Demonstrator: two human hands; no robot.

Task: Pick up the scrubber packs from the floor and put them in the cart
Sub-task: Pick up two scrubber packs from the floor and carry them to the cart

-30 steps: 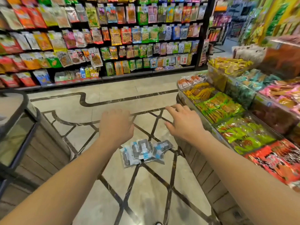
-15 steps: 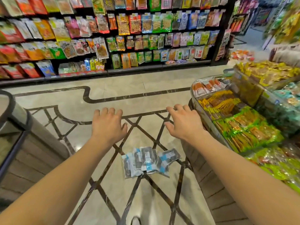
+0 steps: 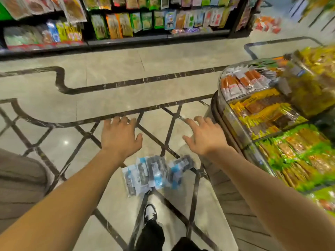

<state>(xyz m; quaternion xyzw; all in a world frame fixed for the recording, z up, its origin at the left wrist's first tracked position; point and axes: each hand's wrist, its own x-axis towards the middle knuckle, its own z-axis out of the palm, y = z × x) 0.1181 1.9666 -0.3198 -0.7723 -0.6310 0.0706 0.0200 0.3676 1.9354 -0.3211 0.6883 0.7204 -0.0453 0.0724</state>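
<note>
Several scrubber packs [image 3: 154, 173], clear bags with dark pads and blue-white labels, lie fanned out on the marble floor just ahead of my shoe. My left hand [image 3: 119, 136] hovers above and beyond the pile's left side, fingers spread, holding nothing. My right hand [image 3: 204, 135] is stretched out to the pile's right, fingers also spread and empty, close to the display stand. Neither hand touches the packs. No cart is in view.
A display stand [image 3: 228, 156] with snack bins of orange, yellow and green packets stands close on the right. A wood-panelled counter [image 3: 20, 182] is at the left. Shelves of hanging packets [image 3: 126, 24] run along the back. My black-and-white shoe [image 3: 150, 213] is below the pile.
The view has tilted down and moved nearer the packs. Both hands have stayed outstretched and empty, now with fingers spread wider. My shoe and leg have come into view.
</note>
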